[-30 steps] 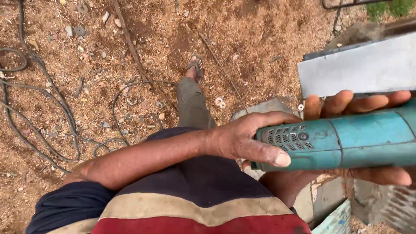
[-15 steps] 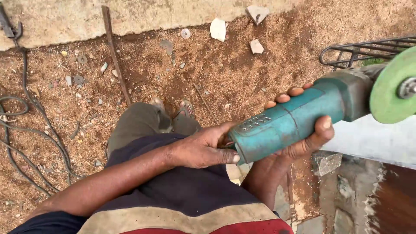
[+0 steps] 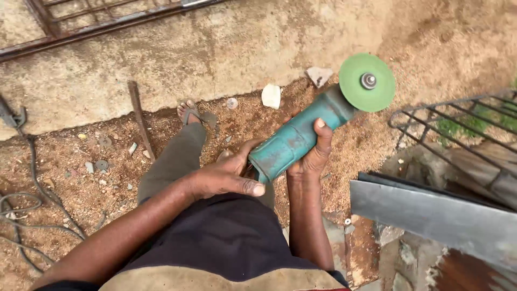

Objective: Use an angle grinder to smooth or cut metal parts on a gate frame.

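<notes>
Here both hands, left hand [image 3: 229,178] and right hand [image 3: 312,153], apparently clasp a teal angle grinder [image 3: 301,134] with a green disc [image 3: 367,82].

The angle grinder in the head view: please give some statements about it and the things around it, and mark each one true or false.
1. The right hand grips the body of the teal angle grinder. True.
2. The grinder carries a red disc. False: the disc is green.
3. The left hand is at the rear end of the grinder. True.
4. The disc is pressed against the grey metal sheet. False: the disc is up in the air, apart from the sheet.
5. The person wears closed boots. False: the foot that shows is in an open sandal.
</notes>
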